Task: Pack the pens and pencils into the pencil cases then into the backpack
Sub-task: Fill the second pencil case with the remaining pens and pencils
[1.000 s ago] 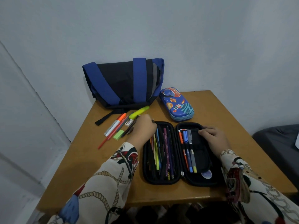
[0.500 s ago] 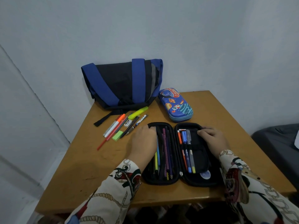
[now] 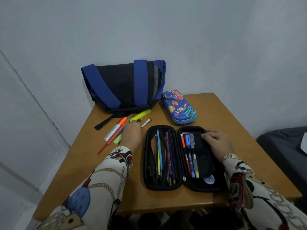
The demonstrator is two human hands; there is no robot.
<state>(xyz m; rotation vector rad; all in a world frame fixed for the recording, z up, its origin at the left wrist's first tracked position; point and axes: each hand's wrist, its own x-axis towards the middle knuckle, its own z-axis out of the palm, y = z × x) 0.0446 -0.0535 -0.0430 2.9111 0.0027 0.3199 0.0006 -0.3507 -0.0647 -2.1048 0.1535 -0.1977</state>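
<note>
Bench: a square wooden bench [image 3: 216, 117] is set in a corner of pale grey walls.
Open case: a black hard-shell pencil case [image 3: 180, 157] is laid open flat near the front edge. Its left half is filled with coloured pencils [image 3: 163, 156]; three pens [image 3: 190, 155] are tucked under the elastic band of the right half.
Right hand: the right hand [image 3: 216, 141] is rested on the right half, its fingers curled onto the black inner flap at the far end.
Left hand: the left hand [image 3: 132, 136] is stretched over the loose pens [image 3: 116, 130] left of the case; whether its fingers grip anything cannot be told.
Loose items: a yellow highlighter [image 3: 141, 115], an orange-capped marker and a green eraser [image 3: 117, 141] are seen there.
Second case: a closed blue space-print pencil case [image 3: 179, 107] is placed behind the open one.
Backpack: a black and blue fabric backpack [image 3: 123, 85] is propped against the wall at the far left corner.
</note>
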